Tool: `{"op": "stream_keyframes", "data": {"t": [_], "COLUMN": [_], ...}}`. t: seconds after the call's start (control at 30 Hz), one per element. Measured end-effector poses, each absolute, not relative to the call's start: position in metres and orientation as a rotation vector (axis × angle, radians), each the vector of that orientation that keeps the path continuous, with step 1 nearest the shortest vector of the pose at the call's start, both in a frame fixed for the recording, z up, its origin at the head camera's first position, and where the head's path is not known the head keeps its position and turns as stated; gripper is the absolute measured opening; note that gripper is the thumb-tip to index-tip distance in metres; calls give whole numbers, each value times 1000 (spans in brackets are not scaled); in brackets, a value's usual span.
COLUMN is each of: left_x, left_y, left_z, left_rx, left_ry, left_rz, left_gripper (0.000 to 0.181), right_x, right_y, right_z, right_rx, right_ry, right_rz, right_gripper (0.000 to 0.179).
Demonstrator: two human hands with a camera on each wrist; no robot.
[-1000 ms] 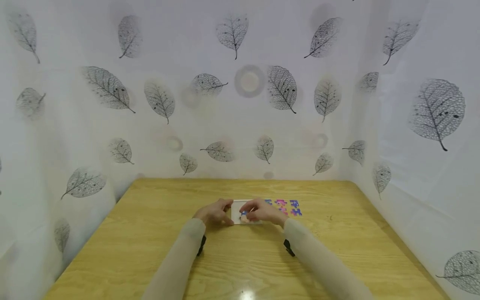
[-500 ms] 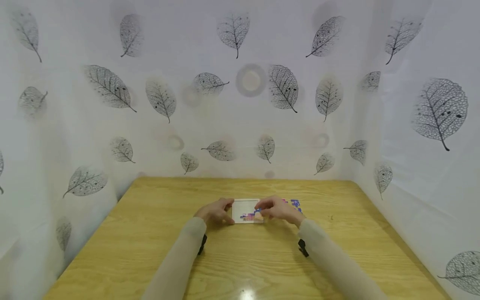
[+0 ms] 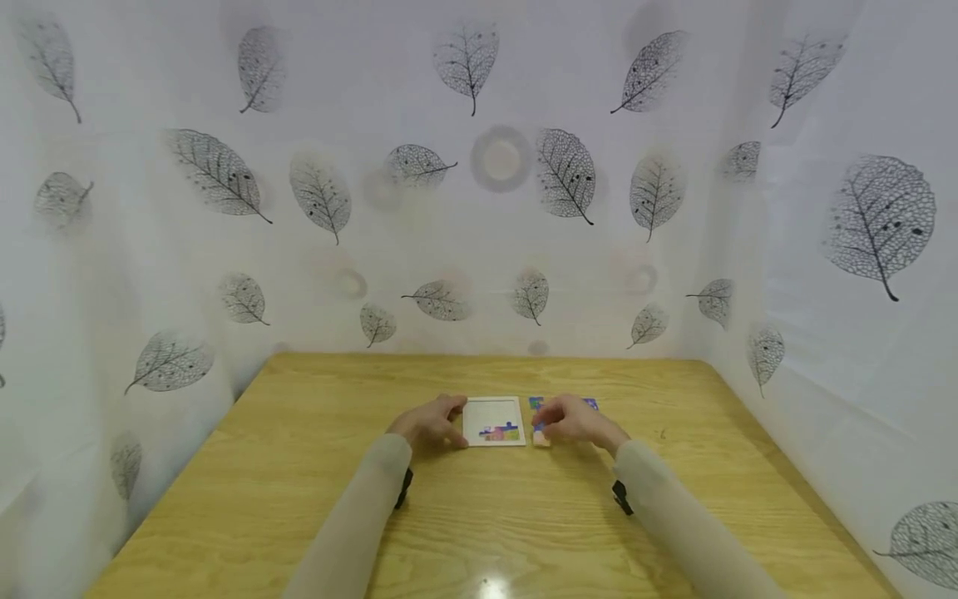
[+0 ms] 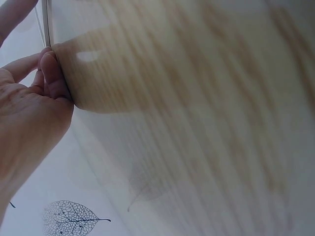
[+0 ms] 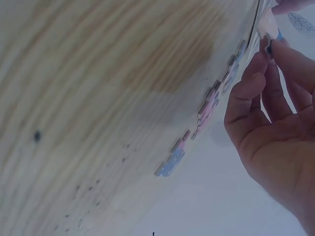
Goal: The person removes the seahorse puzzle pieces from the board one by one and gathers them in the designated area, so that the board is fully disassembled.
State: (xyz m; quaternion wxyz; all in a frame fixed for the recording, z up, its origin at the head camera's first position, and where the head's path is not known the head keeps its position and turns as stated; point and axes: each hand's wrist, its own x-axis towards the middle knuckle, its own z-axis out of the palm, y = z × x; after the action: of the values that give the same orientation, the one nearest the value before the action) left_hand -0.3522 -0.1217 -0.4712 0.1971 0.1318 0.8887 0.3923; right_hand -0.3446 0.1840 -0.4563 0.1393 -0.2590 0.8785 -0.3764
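Observation:
A white puzzle tray (image 3: 486, 409) lies on the table, with several joined pink, blue and green pieces (image 3: 500, 433) in its lower right part. My left hand (image 3: 430, 422) grips the tray's left edge, thumb near the front corner and fingers near the back one; its fingertips are at that edge in the left wrist view. Just right of the tray, my right hand (image 3: 578, 421) pinches a peach-and-blue puzzle piece (image 3: 541, 438) between thumb and fingertips. The right wrist view shows this piece (image 5: 268, 25) raised off the table, beyond the loose ones.
Loose puzzle pieces (image 5: 209, 105) lie in rows right of the tray, partly covered by my right hand in the head view. Another group (image 5: 172, 160) sits nearer the right side. A leaf-print curtain (image 3: 479, 324) hangs behind the wooden table (image 3: 479, 516).
My right hand has moved right, from over the tray to beside it, carrying the peach-and-blue piece. The joined pieces in the tray are now uncovered. The left hand stays at the tray's edge.

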Motion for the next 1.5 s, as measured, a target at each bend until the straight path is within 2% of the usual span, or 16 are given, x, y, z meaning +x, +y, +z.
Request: {"op": "stream_keyframes", "data": {"t": [1.0,1.5], "left_x": [-354,-353], "left_y": [-122,-122], "left_z": [-471,-472], "left_rx": [405,395], "left_ry": [2468,2487], "left_rz": [1117,1093], "left_gripper": [92,90], "right_x": [-344,-342], "right_y": [192,190], "right_z": [-462,-465], "right_rx": [-800,-680], "right_ry": [2615,2629], "right_rz": [-995,-856], "right_gripper": [20,22]}}
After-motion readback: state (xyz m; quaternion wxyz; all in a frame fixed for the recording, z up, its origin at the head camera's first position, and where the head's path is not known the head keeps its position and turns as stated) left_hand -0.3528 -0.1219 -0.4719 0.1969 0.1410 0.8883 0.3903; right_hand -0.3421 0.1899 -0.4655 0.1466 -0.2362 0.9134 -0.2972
